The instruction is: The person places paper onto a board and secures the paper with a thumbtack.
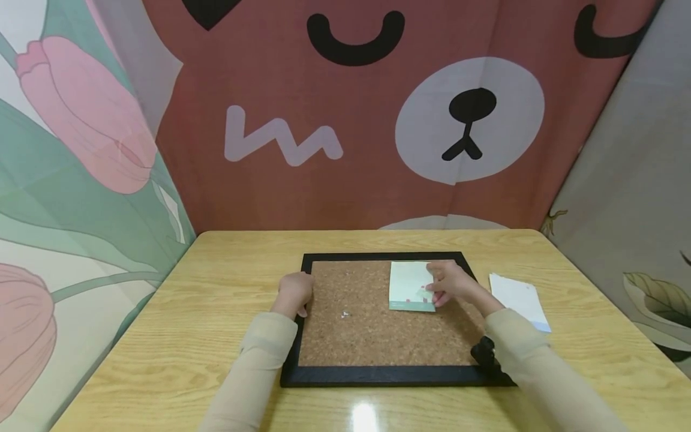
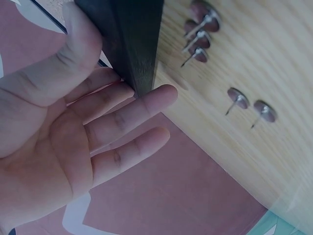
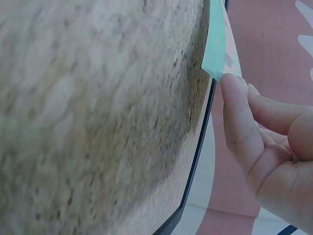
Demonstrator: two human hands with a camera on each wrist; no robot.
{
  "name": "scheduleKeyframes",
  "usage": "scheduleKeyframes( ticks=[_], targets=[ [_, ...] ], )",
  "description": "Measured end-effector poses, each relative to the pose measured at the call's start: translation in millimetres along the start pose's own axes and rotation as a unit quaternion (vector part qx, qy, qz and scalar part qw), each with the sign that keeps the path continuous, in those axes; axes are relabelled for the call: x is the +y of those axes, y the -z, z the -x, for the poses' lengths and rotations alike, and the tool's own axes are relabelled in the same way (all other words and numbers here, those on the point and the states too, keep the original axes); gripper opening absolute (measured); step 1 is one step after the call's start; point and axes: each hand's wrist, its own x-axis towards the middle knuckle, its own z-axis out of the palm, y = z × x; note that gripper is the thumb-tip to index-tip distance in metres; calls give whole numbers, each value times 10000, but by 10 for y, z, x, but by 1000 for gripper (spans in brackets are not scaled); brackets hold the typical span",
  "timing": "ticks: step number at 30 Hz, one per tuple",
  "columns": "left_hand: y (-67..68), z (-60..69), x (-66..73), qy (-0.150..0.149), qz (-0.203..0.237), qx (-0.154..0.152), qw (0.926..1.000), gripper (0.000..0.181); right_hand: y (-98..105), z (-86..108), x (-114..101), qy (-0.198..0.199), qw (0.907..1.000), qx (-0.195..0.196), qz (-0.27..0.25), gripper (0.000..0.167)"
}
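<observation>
A corkboard [image 1: 351, 342] with a black frame lies flat on the table. My left hand [image 1: 296, 292] holds the frame's left side; in the left wrist view its thumb and fingers lie about the black edge [image 2: 134, 44], outer fingers fairly straight. My right hand [image 1: 450, 282] pinches the right side of a pale green note sheet [image 1: 408, 285] between thumb and fingers, over the board's upper right part. The right wrist view shows the sheet's green strip [image 3: 214, 51] tilted at the cork [image 3: 98, 122]. A small shiny bit [image 1: 345, 314] lies on the cork, too small to identify.
Several metal thumbtacks [image 2: 238, 98] lie on the wooden table beyond the frame's left side. Right of the board rests a white paper sheet or pad [image 1: 520, 300]. A patterned curtain [image 1: 367, 180] hangs behind the table's back edge.
</observation>
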Motion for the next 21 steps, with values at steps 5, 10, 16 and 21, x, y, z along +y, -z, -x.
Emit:
scheduleKeyframes(
  ticks=[5,10,16,21],
  targets=[
    [3,-12,-3,5,-36,3,10000,51,-43,-39,-55,92,9999,46,-62,60],
    [15,-6,-6,-31,-141,4,9999,55,-98,-69,-123,-12,9998,140,160,59],
    [17,1,-9,-43,-168,12,9998,54,-156,-121,-169,-124,9999,-62,86,59],
    [2,5,-11,-65,-116,26,9999,52,-218,-193,-174,-133,9994,-291,-138,58]
  ],
)
